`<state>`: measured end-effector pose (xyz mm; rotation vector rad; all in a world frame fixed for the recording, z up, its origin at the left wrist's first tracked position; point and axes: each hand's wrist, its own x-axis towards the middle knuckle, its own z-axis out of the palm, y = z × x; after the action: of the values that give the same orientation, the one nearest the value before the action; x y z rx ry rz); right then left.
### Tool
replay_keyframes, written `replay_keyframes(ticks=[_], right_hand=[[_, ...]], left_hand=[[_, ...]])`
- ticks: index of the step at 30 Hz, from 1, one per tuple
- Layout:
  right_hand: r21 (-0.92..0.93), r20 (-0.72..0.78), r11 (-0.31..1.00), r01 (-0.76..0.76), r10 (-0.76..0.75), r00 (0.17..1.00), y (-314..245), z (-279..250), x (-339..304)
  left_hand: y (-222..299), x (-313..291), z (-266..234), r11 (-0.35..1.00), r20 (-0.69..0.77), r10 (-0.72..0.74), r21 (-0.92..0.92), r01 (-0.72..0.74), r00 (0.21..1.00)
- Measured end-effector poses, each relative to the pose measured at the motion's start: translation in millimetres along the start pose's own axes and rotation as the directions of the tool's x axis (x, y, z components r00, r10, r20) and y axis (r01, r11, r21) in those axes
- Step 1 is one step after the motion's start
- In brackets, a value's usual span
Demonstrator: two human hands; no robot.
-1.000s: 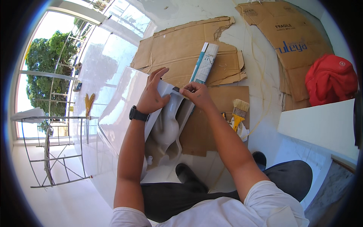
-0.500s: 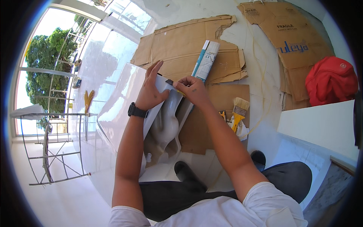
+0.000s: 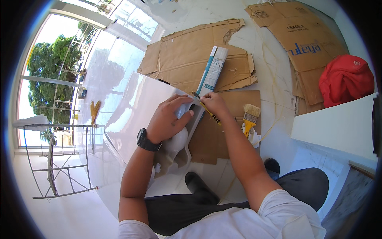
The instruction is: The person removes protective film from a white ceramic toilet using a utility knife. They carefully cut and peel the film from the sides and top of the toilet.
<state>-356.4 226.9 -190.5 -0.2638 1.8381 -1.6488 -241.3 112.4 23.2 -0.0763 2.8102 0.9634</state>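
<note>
A glossy white ceramic fixture, apparently a toilet point(image 3: 135, 99), lies tipped with its hollow underside and rounded inner trapway point(image 3: 178, 141) facing me. My left hand point(image 3: 169, 117) rests on its edge, palm down, fingers stretched out and thumb apart, holding nothing. Close to the right of it, my right hand point(image 3: 215, 104) pinches a slim yellow-and-black tool point(image 3: 215, 118). Its dark tip sticks out beyond my fingers at the fixture's far corner; its exact kind is unclear. A small dark spot shows by my left thumb.
Flattened cardboard point(image 3: 187, 47) lies beyond and under the fixture, with a white-and-blue long box point(image 3: 213, 69) on it. A paintbrush point(image 3: 250, 119) lies to the right. Further right are a red cap-like item point(image 3: 347, 81) and more cardboard point(image 3: 298, 36). Metal scaffolding point(image 3: 59, 159) stands left.
My left hand has come down and right along the fixture's edge, flattening onto it. My right hand has shifted slightly right and down, and the yellow-and-black tool now shows more plainly in it.
</note>
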Motion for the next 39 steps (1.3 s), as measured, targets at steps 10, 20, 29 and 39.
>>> replay_keyframes(ticks=[10,20,29,39], right_hand=[[0.307,0.191,0.951,0.044,-0.106,0.976,-75,10,-29],[0.309,0.121,0.948,-0.07,0.034,0.992,-82,22,-46],[0.201,0.007,0.973,-0.112,0.113,0.994,-70,26,-46],[0.116,0.075,0.992,-0.057,0.049,0.996,-69,14,-30]], left_hand=[[-58,13,-6,0.891,-0.368,-0.07,0.396,0.224,0.927],[-62,6,-14,0.907,-0.223,-0.018,0.406,0.11,0.975],[-84,8,-13,0.922,-0.286,0.054,0.382,0.062,0.957],[-76,12,-7,0.922,-0.31,0.031,0.376,0.093,0.95]])
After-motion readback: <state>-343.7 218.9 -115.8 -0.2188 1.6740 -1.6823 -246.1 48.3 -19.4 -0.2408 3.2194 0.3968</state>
